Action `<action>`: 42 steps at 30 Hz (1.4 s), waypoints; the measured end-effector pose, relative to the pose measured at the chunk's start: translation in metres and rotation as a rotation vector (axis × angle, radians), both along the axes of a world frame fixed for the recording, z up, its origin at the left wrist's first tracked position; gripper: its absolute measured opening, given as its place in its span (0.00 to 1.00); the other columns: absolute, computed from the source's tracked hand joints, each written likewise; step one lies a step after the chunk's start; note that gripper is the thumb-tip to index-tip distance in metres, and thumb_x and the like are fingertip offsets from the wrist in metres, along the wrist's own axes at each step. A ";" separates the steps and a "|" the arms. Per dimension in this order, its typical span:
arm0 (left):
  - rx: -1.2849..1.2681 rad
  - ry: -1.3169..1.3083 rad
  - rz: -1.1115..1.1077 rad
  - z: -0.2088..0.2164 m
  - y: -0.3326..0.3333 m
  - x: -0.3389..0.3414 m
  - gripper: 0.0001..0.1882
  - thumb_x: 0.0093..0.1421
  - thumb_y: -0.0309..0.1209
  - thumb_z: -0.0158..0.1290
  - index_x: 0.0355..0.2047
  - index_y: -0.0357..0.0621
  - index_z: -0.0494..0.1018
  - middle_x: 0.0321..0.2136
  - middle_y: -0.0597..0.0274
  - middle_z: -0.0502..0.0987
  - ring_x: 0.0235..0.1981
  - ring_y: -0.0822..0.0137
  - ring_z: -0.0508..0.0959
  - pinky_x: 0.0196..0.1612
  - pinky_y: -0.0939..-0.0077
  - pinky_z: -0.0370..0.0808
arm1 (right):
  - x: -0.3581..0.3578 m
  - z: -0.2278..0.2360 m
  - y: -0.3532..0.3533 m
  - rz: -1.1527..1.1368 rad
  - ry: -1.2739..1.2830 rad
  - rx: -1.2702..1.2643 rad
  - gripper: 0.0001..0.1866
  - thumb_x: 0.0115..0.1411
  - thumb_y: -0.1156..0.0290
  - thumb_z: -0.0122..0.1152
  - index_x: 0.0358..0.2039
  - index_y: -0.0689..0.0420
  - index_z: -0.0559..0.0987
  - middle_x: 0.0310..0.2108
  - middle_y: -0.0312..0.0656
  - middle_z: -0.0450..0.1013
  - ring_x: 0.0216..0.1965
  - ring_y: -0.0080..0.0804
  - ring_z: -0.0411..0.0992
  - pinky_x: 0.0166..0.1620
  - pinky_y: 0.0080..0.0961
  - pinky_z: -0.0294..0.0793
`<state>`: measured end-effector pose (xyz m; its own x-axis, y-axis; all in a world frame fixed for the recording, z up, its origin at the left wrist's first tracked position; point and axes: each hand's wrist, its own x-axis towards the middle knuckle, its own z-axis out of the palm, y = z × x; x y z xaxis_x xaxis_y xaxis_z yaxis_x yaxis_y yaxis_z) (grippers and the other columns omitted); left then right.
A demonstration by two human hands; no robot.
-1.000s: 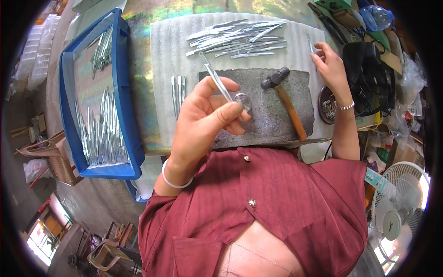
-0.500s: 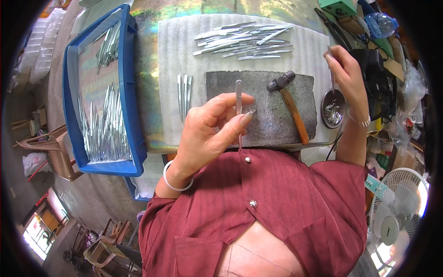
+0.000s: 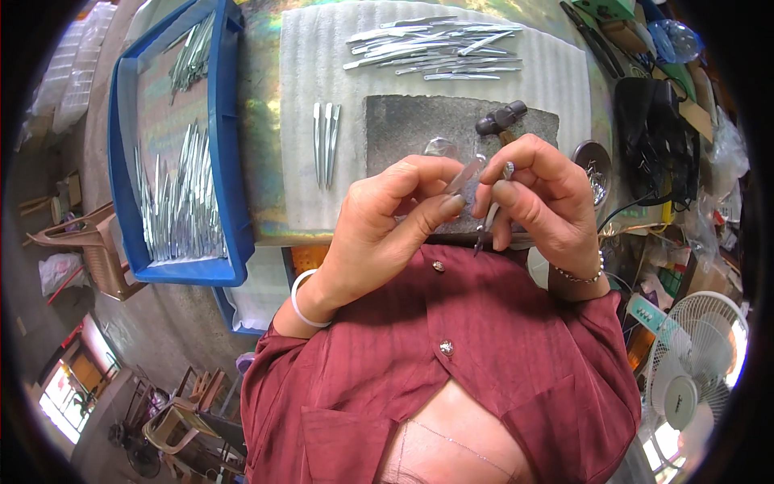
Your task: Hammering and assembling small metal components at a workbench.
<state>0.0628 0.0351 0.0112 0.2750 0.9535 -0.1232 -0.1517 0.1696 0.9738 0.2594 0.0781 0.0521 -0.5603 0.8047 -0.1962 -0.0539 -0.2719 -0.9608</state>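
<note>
Metal strip [image 3: 468,173] pinched in my left hand [image 3: 395,202], slim metal rod [image 3: 493,213] gripped in my right hand [image 3: 550,202], both close together by the dark slab [image 3: 403,125], near the hammer [image 3: 501,119]!

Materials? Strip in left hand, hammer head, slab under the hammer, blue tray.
Strip in left hand: likely metal, smooth; silvery-grey sheen.
Hammer head: probably steel, dark finish; soft highlights on its rounded form.
Slab: maybe stone, though rough metal isn't ruled out; matte, mottled grey.
Blue tray: most likely moulded plastic, slightly glossy; even colour, rounded corners.
</note>
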 end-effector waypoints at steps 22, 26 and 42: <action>0.130 -0.057 0.119 0.000 -0.005 0.010 0.04 0.58 0.21 0.54 0.34 0.36 0.72 0.26 0.60 0.79 0.29 0.75 0.79 0.30 0.83 0.75 | -0.021 -0.004 -0.016 -0.212 -0.303 0.471 0.07 0.53 0.77 0.64 0.32 0.63 0.76 0.25 0.40 0.74 0.25 0.20 0.72 0.27 0.16 0.71; 0.111 -0.069 0.123 -0.001 -0.005 0.011 0.04 0.58 0.21 0.53 0.34 0.36 0.72 0.26 0.60 0.79 0.29 0.75 0.79 0.31 0.83 0.75 | -0.022 -0.007 -0.018 -0.255 -0.264 0.425 0.07 0.53 0.77 0.64 0.32 0.63 0.76 0.25 0.39 0.74 0.24 0.21 0.72 0.27 0.16 0.71; 0.136 -0.099 0.088 -0.009 -0.004 0.013 0.03 0.58 0.21 0.53 0.33 0.36 0.71 0.24 0.59 0.78 0.27 0.75 0.79 0.29 0.83 0.75 | -0.018 -0.009 -0.011 -0.188 -0.262 0.481 0.05 0.54 0.79 0.62 0.30 0.64 0.75 0.22 0.39 0.73 0.22 0.20 0.71 0.24 0.15 0.68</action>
<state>0.0757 0.0311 0.0024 0.1939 0.9805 0.0322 -0.2567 0.0191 0.9663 0.2411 0.0670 0.0434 -0.3808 0.9189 0.1030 0.1975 0.1896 -0.9618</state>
